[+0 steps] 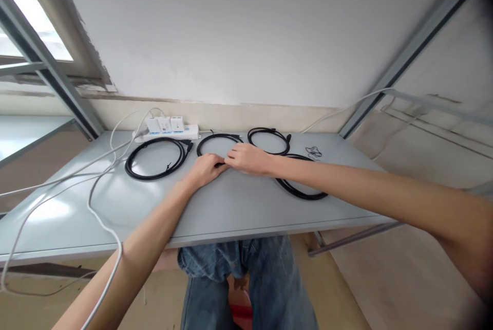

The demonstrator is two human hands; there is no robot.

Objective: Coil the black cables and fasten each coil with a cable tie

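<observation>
Both of my hands meet at the near edge of a small coiled black cable (pixel 217 139) in the middle of the grey table (pixel 215 212). My left hand (pixel 206 168) lies over the coil's front with fingers curled on the cable. My right hand (pixel 246 158) presses its fingers on the same spot from the right. A larger black coil (pixel 156 159) lies to the left. Another small coil (pixel 268 140) sits behind my right hand, and a fourth coil (pixel 302 191) is partly hidden under my right forearm.
A white power strip (pixel 166 130) with white chargers plugged in sits at the table's back left, its white cords (pixel 96 186) trailing across the left side and over the front edge. A few small black ties (pixel 314 152) lie at the back right. A wall rises behind the table.
</observation>
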